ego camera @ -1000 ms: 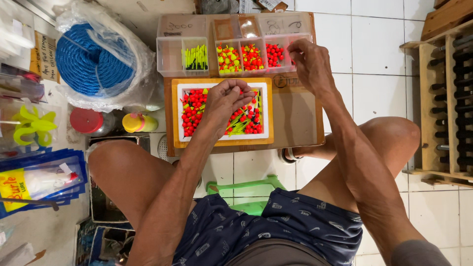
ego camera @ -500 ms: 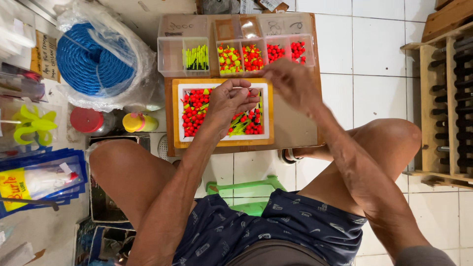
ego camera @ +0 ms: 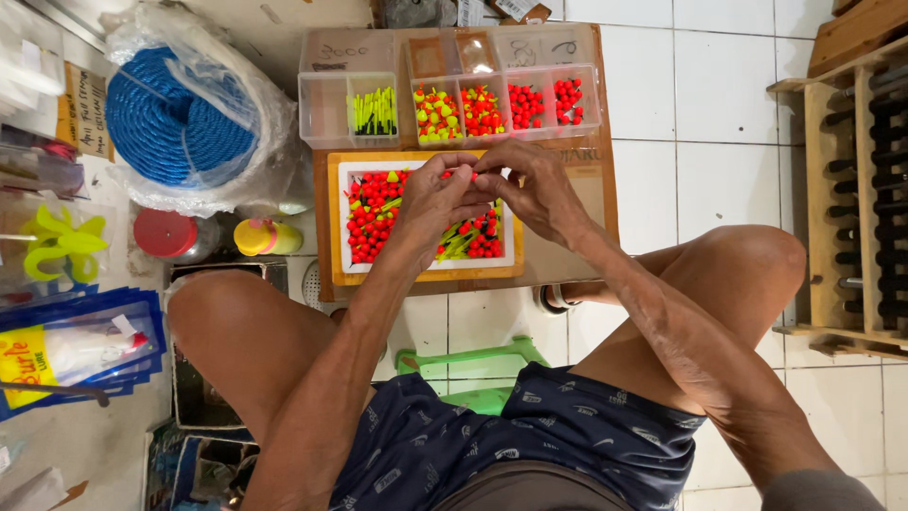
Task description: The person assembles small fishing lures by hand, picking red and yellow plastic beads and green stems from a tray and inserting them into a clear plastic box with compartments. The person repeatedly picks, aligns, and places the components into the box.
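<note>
Both hands meet above a shallow white tray (ego camera: 511, 257) with an orange rim, which is full of small round beads (ego camera: 371, 210) in glossy red and yellow-green, mixed with thin yellow-green sticks. The left hand (ego camera: 430, 203) has its fingers curled, and the thumb and first finger are pinched together on something very small; the right hand (ego camera: 534, 189) pinches at the same spot, fingertips touching those of the left. What they pinch is too small to see clearly, so I cannot tell if it is a bead or a stick. The tray lies on a flat brown cardboard box (ego camera: 577, 255). Just behind it stands a clear plastic organiser (ego camera: 326, 109) with square compartments: one holds yellow-green sticks, the others hold red and yellow beads. On the left lies a coil of rough blue rope (ego camera: 175, 118) inside a wrinkled transparent bag. The floor is smooth white tile (ego camera: 719, 123), and a wooden rack (ego camera: 832, 189) stands at the right.
</note>
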